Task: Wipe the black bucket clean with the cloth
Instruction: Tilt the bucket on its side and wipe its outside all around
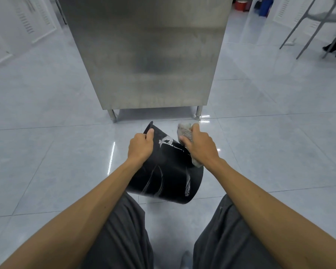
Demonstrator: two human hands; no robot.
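Observation:
The black bucket (166,173) is tilted in the air above the floor, between my knees, with white streaks and a white mark on its side. Its rim points away from me. My left hand (141,146) grips the far rim on the left. My right hand (199,145) is closed on a grey cloth (186,131) and presses it against the bucket's upper right side. Part of the cloth sticks out beyond my fingers and a bit hangs below my wrist.
A stainless steel cabinet (149,55) on short legs stands straight ahead on the glossy tiled floor (47,152). Grey chair legs (306,30) stand at the far right, white louvred panels (23,20) at the left. My grey-trousered legs fill the bottom.

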